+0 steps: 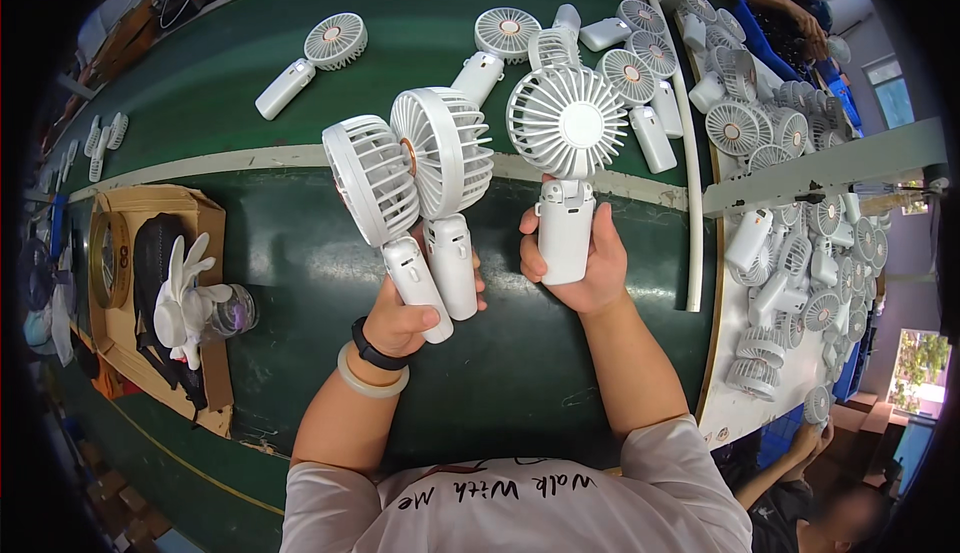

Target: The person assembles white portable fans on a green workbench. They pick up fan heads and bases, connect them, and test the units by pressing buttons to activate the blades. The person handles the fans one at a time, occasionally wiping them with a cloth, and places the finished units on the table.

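Two white handheld fans are gripped together in my left hand [405, 318], the thumb across one handle. The left fan [372, 178] tilts leftward, and its round head meets the head of the second fan [440, 153]. My right hand [590, 278] is wrapped round the handle of another white handheld fan [568, 123], held upright with its caged head above the fingers. All three are raised over the green work surface [490, 383]. Past my right hand, several more white fans [630, 78] lie in a loose group on the far green strip.
A lone fan [335, 41] lies far left of centre. Left of me, a cardboard box [215, 203] holds a black item, beside a white rabbit-like figure [187, 298] and a clear jar [235, 311]. Heaped fans cover the right-hand table [725, 413], where co-workers' hands [800, 443] show.
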`<state>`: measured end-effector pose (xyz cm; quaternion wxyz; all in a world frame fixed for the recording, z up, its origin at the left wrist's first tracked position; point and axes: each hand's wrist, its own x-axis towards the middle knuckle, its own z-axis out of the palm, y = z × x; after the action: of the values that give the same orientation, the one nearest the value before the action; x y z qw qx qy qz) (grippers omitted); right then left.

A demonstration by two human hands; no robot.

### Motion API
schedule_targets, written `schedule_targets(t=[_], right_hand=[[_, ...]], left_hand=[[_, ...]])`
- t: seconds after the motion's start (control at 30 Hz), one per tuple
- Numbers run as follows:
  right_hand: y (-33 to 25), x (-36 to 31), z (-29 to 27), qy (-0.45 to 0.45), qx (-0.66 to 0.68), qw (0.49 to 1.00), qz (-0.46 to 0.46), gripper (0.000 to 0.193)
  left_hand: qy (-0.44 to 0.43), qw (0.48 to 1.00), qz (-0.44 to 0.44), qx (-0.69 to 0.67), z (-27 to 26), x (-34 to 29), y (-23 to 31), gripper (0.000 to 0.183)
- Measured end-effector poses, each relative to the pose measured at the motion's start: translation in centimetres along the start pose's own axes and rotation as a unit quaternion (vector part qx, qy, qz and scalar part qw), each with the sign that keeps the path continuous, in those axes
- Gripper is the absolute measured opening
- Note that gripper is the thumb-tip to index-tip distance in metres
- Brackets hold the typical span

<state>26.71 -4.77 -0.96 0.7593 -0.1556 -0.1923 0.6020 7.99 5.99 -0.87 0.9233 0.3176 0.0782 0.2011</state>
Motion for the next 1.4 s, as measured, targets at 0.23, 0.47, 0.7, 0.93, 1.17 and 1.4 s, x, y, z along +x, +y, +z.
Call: schedule_targets(t=[0.23, 0.47, 0.7, 0.93, 1.17, 1.4], right_hand=[[0.2, 0.1, -0.5, 0.017, -0.032, 0.999, 0.000, 0.066], [0.3, 0.1, 0.3, 0.098, -0.102, 0.990, -0.018, 0.044], [0.2, 0.0, 1.2, 0.174, -0.228, 0.958, -0.022, 0.040], [0.6, 0.1, 1.2, 0.208, -0.287, 0.935, -0.023, 0.041], [0.5, 0.1, 0.7, 0.200, -0.293, 0.934, -0.033, 0.043], [0.6, 0.2, 0.7, 0.186, -0.269, 0.944, -0.032, 0.045]], left_hand=[[0.009, 1.000, -0.018, 0.020, 0.5, 0.1, 0.2, 0.094], [0.013, 1.000, -0.011, 0.018, 0.3, -0.2, 0.0, 0.095], [0.019, 0.999, -0.015, 0.027, 0.2, -0.1, -0.1, 0.093], [0.044, 0.998, -0.004, 0.033, -0.2, -0.2, -0.2, 0.088], [0.049, 0.997, -0.016, 0.061, -0.1, -0.3, -0.5, 0.087], [0.035, 0.991, -0.018, 0.129, 0.6, -0.2, -0.7, 0.088]])
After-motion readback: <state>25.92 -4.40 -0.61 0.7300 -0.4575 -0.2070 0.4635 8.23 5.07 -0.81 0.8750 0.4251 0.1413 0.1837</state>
